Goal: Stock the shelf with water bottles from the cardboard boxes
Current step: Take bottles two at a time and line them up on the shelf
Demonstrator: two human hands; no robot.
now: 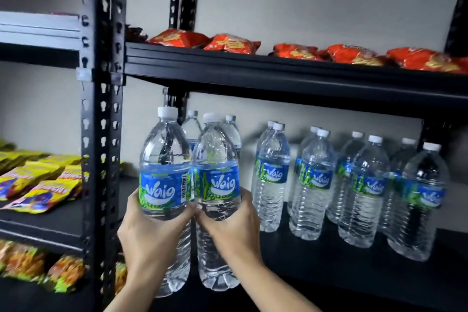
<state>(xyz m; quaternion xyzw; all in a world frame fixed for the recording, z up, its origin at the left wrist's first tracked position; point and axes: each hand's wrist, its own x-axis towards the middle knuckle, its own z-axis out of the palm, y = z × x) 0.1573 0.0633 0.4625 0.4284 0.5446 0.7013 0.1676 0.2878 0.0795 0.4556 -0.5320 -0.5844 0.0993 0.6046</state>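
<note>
Placement: my left hand (149, 233) is gripping the left bottle (164, 159), my right hand (234, 232) the right bottle (217, 170); next, probably, seating both upright on the shelf (316, 273).

Each hand grips one upright water bottle — left hand (149, 230) on the left bottle (166, 180), right hand (231, 228) on the right bottle (217, 185) — touching, near the black shelf's (329, 256) left end; more bottles (359, 190) stand right.
</note>
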